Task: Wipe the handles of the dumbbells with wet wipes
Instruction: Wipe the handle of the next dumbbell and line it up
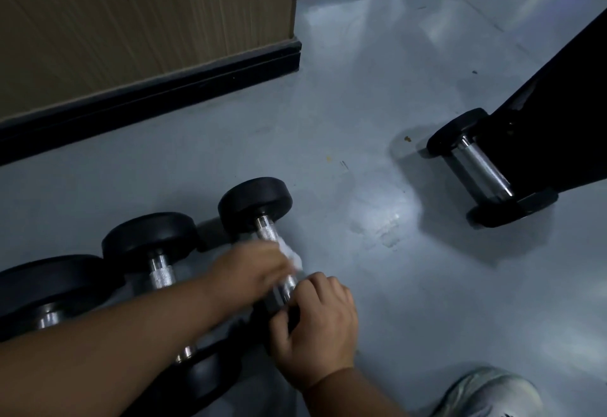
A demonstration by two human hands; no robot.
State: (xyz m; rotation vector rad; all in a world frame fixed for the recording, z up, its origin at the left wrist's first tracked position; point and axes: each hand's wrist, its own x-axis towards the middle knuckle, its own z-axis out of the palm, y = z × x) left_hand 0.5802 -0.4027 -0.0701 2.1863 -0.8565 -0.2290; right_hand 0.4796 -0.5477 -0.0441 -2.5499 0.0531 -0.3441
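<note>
A white wipe (pixel 290 254) is pinched, seemingly, by the blurred left hand (pixel 253 272) against the handle (pixel 272 235) of the rightmost dumbbell (pixel 259 216) in the floor row, whose near end is gripped by the right hand (pixel 318 321).

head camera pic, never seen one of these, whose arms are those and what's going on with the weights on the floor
There is no machine here. The one picture comes from a camera worn on a person's head, looking forward and down, so the two bare arms coming in from the bottom are the wearer's own.

Three black dumbbells with shiny metal handles lie side by side on the grey floor. The left hand holds a white wet wipe against the handle of the rightmost dumbbell in that row. The right hand grips that dumbbell's near end, seemingly to steady it.

Further right, another dumbbell lies apart, partly hidden by a black piece of equipment. A pale shoe shows at the bottom right, and a brown panel stands at the upper left.
</note>
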